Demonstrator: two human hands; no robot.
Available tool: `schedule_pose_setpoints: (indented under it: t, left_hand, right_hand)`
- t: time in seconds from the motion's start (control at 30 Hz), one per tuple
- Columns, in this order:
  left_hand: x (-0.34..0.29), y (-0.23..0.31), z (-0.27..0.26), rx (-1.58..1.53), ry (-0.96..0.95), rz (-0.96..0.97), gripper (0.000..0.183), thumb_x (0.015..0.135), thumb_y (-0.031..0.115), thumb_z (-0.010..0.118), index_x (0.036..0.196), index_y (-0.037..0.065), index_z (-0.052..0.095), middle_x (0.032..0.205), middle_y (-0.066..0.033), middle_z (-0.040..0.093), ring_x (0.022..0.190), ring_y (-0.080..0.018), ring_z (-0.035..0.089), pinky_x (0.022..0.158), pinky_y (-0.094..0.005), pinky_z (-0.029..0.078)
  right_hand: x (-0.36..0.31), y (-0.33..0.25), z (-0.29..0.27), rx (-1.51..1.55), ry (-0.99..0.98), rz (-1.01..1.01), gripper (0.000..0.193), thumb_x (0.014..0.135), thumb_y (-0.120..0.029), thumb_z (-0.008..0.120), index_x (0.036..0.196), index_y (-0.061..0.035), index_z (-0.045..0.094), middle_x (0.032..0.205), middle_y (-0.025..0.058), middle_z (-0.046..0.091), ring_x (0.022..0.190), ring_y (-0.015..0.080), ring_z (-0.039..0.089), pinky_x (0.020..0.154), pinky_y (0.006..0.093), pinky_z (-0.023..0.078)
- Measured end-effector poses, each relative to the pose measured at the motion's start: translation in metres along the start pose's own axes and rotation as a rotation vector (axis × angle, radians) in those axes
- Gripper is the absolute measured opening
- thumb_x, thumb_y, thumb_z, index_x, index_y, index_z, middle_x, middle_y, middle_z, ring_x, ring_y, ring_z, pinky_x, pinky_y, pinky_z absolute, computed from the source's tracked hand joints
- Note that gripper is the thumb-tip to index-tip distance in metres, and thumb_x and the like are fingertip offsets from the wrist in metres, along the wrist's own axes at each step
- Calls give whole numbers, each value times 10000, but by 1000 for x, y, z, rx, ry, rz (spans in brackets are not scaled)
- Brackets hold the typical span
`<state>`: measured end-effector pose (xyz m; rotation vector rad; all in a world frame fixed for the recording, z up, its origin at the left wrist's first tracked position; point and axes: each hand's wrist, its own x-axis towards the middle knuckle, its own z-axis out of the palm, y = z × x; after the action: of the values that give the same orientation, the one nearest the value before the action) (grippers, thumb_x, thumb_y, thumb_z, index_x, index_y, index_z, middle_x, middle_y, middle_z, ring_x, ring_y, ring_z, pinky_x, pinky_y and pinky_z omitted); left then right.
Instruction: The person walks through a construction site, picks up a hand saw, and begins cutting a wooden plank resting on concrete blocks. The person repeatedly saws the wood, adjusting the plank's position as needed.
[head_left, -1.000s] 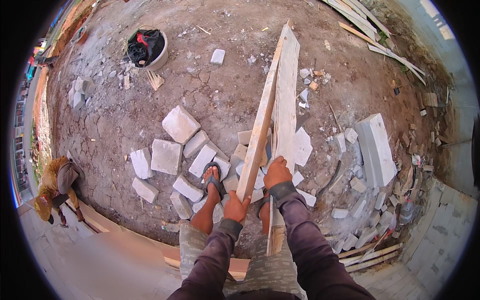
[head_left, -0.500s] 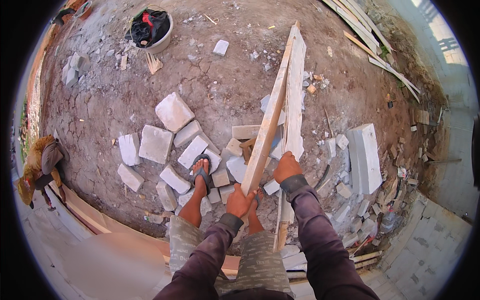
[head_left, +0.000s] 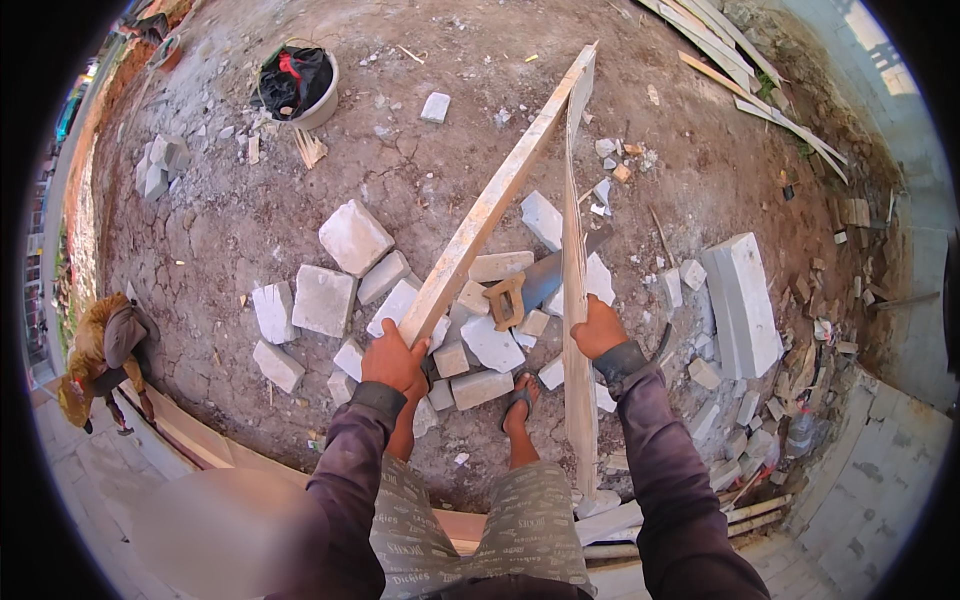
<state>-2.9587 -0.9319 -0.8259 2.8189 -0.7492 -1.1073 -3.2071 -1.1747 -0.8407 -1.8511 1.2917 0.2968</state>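
My left hand [head_left: 393, 360] is wrapped round the near end of a long wooden batten [head_left: 495, 205]. Closed on the edge of a rough wooden board [head_left: 576, 330], which stands on edge, is my right hand [head_left: 598, 328]. Batten and board spread into a V, meeting at their far ends; I cannot tell whether they are joined there. Between them a handsaw [head_left: 508, 302] with a wooden handle lies on broken white blocks [head_left: 491, 343], its blade passing behind the board.
Loose blocks [head_left: 325, 300] surround my sandalled feet. A large pale block [head_left: 742, 305] stands at right, near rubble and a grey wall [head_left: 860, 470]. Far left is a bucket [head_left: 322, 108] with black plastic; planks [head_left: 700, 45] lie far right. Another person [head_left: 105, 345] bends at the left edge.
The batten and board have swung apart at their near ends. My left hand has moved left with the batten, my right slightly right. The saw between them shows more fully.
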Motion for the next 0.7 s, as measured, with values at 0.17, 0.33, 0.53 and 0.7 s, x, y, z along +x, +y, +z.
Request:
schedule_pose_setpoints:
  t: [0.17, 0.33, 0.53, 0.7]
  left_hand:
    - [4, 2, -15, 105, 51, 49, 621, 907, 480, 717, 1188, -11, 462, 1005, -339, 711, 944, -523, 702, 820, -585, 558]
    - [-30, 37, -67, 231, 201, 136, 518, 886, 399, 760, 1151, 20, 526, 886, -314, 711, 861, -520, 699, 750, -600, 547]
    - [-33, 76, -173, 582, 381, 382, 481, 823, 257, 799, 1134, 23, 516, 964, -245, 657, 881, -451, 682, 752, -538, 549]
    - [-63, 38, -187, 615, 523, 345, 502, 735, 105, 796, 1146, 4, 526, 1056, -215, 581, 990, -435, 619, 831, -509, 523]
  right_hand:
    - [-2, 52, -20, 147, -62, -131, 552, 763, -113, 649, 1288, 46, 585, 1091, 342, 697, 1088, 511, 667, 947, 511, 533]
    - [-13, 39, 45, 569, 40, -253, 517, 772, -83, 634, 1275, 32, 605, 1134, 298, 703, 1126, 441, 674, 994, 444, 512]
    - [4, -129, 136, 1558, 32, -60, 472, 902, -45, 649, 1349, 46, 527, 1188, 151, 687, 1045, 222, 688, 901, 345, 549]
    - [4, -187, 137, 1357, -191, -321, 555, 939, -260, 744, 1339, 68, 541, 1213, 194, 687, 1056, 241, 693, 927, 365, 540]
